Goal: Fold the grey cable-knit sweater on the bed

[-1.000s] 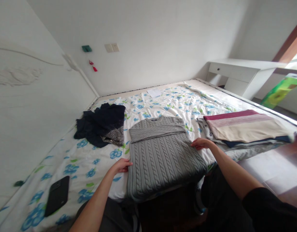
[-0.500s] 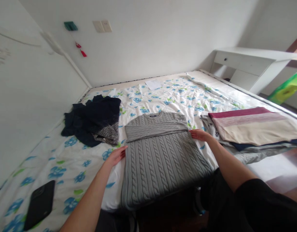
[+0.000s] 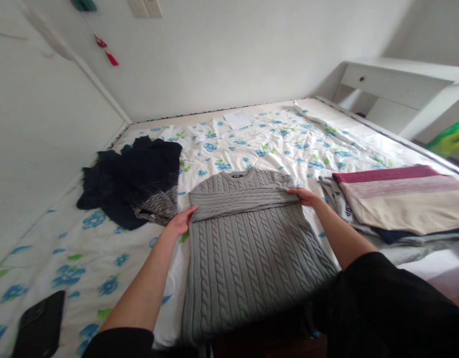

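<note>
A grey cable-knit sweater (image 3: 247,253) lies flat in front of me, collar away from me, with both sleeves folded across its chest. Its lower end reaches the near edge of the bed. My left hand (image 3: 183,222) pinches the sweater's left side at the folded sleeves, thumb on top. On the opposite side, my right hand (image 3: 305,196) grips the edge near the sleeve fold, its thumb over the knit and the other fingers partly hidden beneath.
A dark navy garment (image 3: 139,174) lies crumpled on the left of the flowered bed sheet (image 3: 214,149). Folded clothes (image 3: 397,199) are stacked at right. A black phone (image 3: 41,323) rests near left, white paper (image 3: 237,120) at the back. A white desk (image 3: 393,89) stands beyond.
Both hands have moved up along the sweater's sides to the folded sleeves and now grip its edges, where before they lay beside it. The view has tilted slightly down.
</note>
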{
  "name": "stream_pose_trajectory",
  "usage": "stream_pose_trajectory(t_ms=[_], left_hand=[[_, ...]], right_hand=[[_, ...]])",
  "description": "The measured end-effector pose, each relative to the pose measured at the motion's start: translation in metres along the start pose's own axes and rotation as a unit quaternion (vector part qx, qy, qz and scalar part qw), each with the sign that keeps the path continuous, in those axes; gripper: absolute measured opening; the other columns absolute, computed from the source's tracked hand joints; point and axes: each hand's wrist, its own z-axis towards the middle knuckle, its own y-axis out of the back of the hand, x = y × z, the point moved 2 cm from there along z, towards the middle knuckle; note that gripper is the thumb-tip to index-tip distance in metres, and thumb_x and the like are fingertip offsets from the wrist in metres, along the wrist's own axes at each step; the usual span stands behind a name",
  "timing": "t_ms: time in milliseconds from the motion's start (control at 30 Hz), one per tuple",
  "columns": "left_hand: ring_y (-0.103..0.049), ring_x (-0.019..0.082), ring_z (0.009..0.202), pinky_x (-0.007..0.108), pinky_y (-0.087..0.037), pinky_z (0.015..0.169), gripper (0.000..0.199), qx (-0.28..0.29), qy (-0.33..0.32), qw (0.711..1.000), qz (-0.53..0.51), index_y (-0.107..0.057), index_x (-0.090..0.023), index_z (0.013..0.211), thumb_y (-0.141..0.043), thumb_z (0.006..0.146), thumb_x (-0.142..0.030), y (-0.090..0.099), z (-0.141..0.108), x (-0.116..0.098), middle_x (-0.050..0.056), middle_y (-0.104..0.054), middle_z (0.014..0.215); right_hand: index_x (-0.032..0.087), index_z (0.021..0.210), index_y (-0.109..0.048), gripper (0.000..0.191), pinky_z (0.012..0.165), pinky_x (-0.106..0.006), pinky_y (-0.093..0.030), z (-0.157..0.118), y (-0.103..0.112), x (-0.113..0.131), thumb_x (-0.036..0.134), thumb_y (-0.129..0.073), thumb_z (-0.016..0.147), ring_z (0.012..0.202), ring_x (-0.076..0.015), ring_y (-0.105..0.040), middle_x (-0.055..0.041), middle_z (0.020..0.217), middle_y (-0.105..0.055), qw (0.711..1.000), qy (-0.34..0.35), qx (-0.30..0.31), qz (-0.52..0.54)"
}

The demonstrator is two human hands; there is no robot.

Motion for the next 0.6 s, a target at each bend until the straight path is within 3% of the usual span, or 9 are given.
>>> stream_pose_trajectory(t_ms=[67,167,333,467,533,600], left_hand=[[-0.084,0.027,0.078,0.038,-0.073,0.077,0.036,0.008,-0.006,1.000,0.012,-0.079,-0.013,0.110,-0.098,0.080,-0.017,-0.011,0.006,-0.009,0.011,-0.087,0.092],[-0.081,0.024,0.073,0.039,-0.071,0.078,0.041,-0.029,-0.043,0.998,0.034,-0.076,-0.012,0.107,-0.098,0.074,-0.004,-0.025,0.015,-0.034,0.009,-0.085,0.086],[-0.077,0.019,0.080,0.039,-0.068,0.091,0.042,-0.041,-0.110,0.993,0.019,-0.072,-0.011,0.106,-0.087,0.073,0.011,-0.040,0.016,-0.108,0.005,-0.083,0.087],[-0.079,0.021,0.090,0.041,-0.067,0.096,0.050,-0.014,-0.220,0.975,-0.022,-0.073,-0.014,0.106,-0.089,0.064,0.008,-0.036,-0.021,-0.160,0.005,-0.083,0.096],[-0.080,0.022,0.099,0.042,-0.065,0.102,0.049,0.001,-0.283,0.959,-0.027,-0.073,-0.016,0.108,-0.087,0.065,0.002,-0.023,-0.053,-0.162,0.005,-0.084,0.103],[-0.079,0.024,0.110,0.041,-0.062,0.110,0.046,0.002,-0.318,0.948,-0.016,-0.074,-0.018,0.108,-0.086,0.066,-0.003,-0.004,-0.090,-0.142,0.005,-0.085,0.108]], right_hand=[[0.016,0.116,-0.079,0.028,0.091,-0.037,-0.073,0.009,-0.003,0.004,0.028,-0.093,0.094,0.087,-0.0248,-0.086,-0.0113,0.097,-0.088,1.000,-0.013,0.006,0.004],[0.017,0.107,-0.078,0.032,0.079,-0.036,-0.075,0.019,-0.011,0.013,0.018,-0.100,0.083,0.077,-0.0242,-0.084,-0.0095,0.091,-0.088,0.999,-0.031,-0.024,0.004],[0.019,0.101,-0.077,0.037,0.072,-0.032,-0.072,0.019,-0.031,0.066,0.000,-0.093,0.074,0.074,-0.0213,-0.082,-0.0049,0.089,-0.087,0.995,0.045,-0.092,0.012],[0.021,0.101,-0.077,0.041,0.082,-0.033,-0.072,-0.008,-0.038,0.122,0.003,-0.095,0.068,0.083,-0.0217,-0.082,-0.0021,0.092,-0.087,0.977,0.176,-0.107,0.049],[0.022,0.103,-0.077,0.038,0.094,-0.034,-0.069,-0.036,-0.033,0.133,0.011,-0.096,0.072,0.096,-0.0219,-0.083,-0.0028,0.099,-0.088,0.963,0.246,-0.095,0.049],[0.022,0.103,-0.078,0.030,0.105,-0.036,-0.064,-0.070,-0.022,0.123,0.018,-0.093,0.078,0.111,-0.0232,-0.081,-0.0057,0.106,-0.088,0.953,0.292,-0.074,0.023]])
